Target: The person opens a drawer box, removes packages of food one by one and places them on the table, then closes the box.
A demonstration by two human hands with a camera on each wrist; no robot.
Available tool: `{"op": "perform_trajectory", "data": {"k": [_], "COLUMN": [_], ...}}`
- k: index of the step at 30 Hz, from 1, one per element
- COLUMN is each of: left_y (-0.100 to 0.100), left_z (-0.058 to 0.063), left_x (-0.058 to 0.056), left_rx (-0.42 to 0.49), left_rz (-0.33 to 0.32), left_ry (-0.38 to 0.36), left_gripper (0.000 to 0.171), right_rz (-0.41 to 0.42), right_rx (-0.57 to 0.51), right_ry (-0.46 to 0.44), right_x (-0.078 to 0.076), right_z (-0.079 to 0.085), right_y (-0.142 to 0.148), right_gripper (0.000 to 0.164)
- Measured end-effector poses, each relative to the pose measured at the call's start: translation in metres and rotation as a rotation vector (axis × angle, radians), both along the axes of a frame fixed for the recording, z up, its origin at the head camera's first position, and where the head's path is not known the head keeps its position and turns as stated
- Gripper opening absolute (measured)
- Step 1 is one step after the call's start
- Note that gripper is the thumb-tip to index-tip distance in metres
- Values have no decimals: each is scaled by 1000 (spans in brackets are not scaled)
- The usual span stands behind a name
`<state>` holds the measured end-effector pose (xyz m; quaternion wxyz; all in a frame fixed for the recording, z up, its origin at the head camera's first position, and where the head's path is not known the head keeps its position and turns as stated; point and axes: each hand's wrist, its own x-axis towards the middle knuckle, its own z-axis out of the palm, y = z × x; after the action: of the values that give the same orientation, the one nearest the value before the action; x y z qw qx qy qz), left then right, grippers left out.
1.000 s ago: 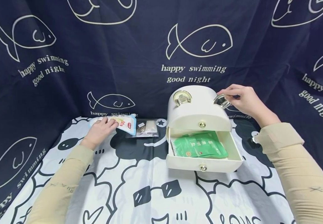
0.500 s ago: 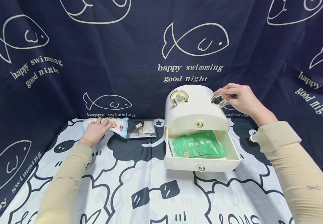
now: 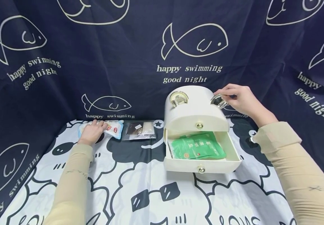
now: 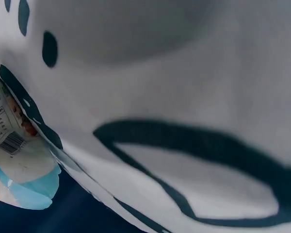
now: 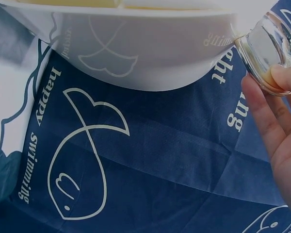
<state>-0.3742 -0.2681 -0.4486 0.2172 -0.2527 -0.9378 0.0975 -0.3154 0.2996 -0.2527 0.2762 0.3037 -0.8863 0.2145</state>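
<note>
A white and light-blue food packet (image 3: 114, 129) lies at the back left, with my left hand (image 3: 92, 131) gripping its left part from above. The barcoded back of this packet (image 4: 14, 141) shows at the left edge of the left wrist view. My right hand (image 3: 241, 98) pinches the rim of a shiny round disc (image 3: 218, 101) on the upper right of a white drawer box (image 3: 196, 109). Thumb and fingers of the right hand (image 5: 281, 126) meet at the disc's rim in the right wrist view. A green pouch (image 3: 198, 147) lies in the pulled-out lower drawer (image 3: 202, 165).
A clear plastic packet (image 3: 140, 130) with dark and pale contents lies between the blue packet and the box. A second round disc (image 3: 179, 99) sits on the box's upper left. The dark fish-print curtain (image 3: 139, 62) rises behind the patterned table cloth (image 3: 139, 175).
My left hand has moved left with the food packet, which now lies lower and farther from the clear packet. My right hand keeps its pinch on the disc; the view has shifted slightly.
</note>
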Motion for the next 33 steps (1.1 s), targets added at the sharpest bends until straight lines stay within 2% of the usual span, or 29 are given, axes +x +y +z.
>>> {"op": "perform_trajectory", "data": {"k": [6, 16, 22, 28, 33], "left_y": [-2, -6, -8, -7, -2], "left_z": [-7, -15, -11, -7, -1], "left_x": [-1, -3, -4, -3, -3], "left_rx": [32, 17, 29, 16, 23], "left_rz": [22, 22, -12, -4, 54], "left_ry": [27, 38, 25, -64, -157], "left_gripper": [11, 13, 11, 13, 16], "right_rz": [5, 11, 3, -2, -13], "right_rx": [7, 6, -2, -3, -1], "right_ry": [1, -3, -7, -14, -6], "right_x": [-1, 1, 0, 0, 0], "right_z": [1, 2, 2, 0, -1], "right_y": [-2, -4, -3, -2, 0], "right_gripper": [33, 33, 34, 33, 34]}}
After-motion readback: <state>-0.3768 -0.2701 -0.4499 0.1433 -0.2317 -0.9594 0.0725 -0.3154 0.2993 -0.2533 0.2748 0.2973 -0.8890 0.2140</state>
